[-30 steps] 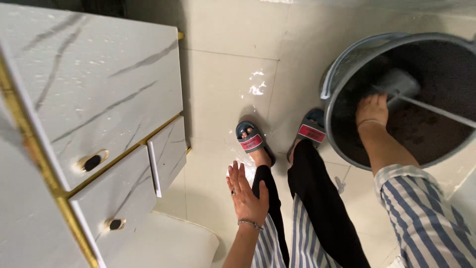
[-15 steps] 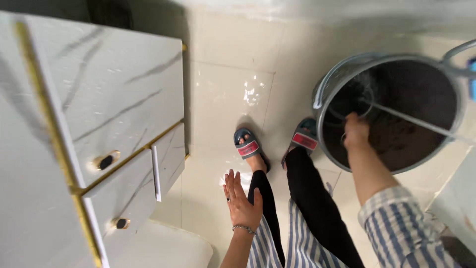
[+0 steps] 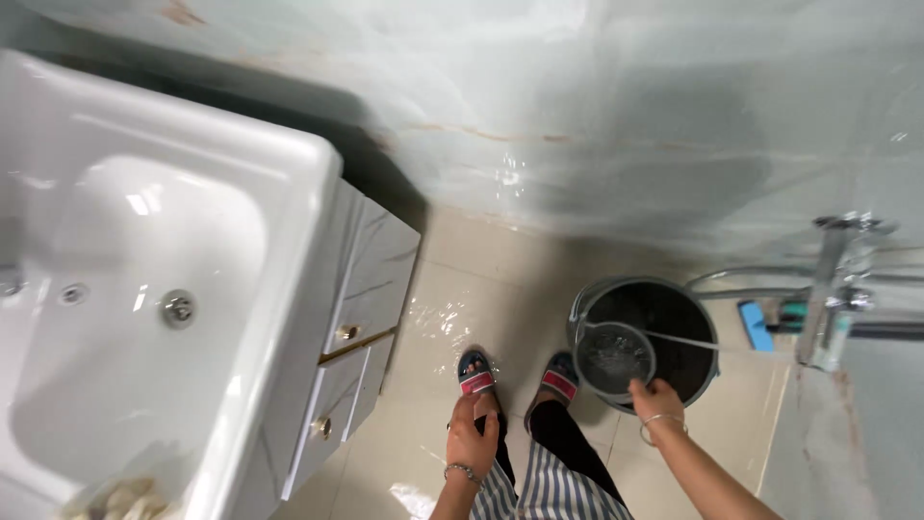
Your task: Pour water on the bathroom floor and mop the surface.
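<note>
Head view, looking down in a tiled bathroom. Far left: white washbasin [image 3: 144, 289] with its drain in view, set on a marble-patterned cabinet [image 3: 361, 318] with gold knobs; a pale crumpled item lies at the basin's lower edge, too blurred to identify. Floor [image 3: 433, 327] is glossy, with bright wet-looking patches near the cabinet. Centre: the person's two feet in dark sandals [image 3: 476, 371] with red straps, striped garment below. Left hand [image 3: 472, 438] hangs free above the left foot, fingers loosely extended downward, holding nothing; a bracelet sits at the wrist. Right of centre: large dark bucket [image 3: 698, 361] stands on the floor just beside the right foot. Right hand [image 3: 656, 400] is closed around the handle end of a small round scoop [image 3: 616, 356], which sits over the near side of the bucket's mouth and appears to contain water. A thin light line crosses the bucket opening; cannot tell whether it is a bail or a stream. Far right: chrome tap fitting [image 3: 837, 289] on the wall, with a blue object [image 3: 756, 325] beside it. Judgement: the step in hand is lifting a scoopful out of the bucket. The next move calls for a level wrist so the load does not spill early, and steady footing on the slick tiles.
</note>
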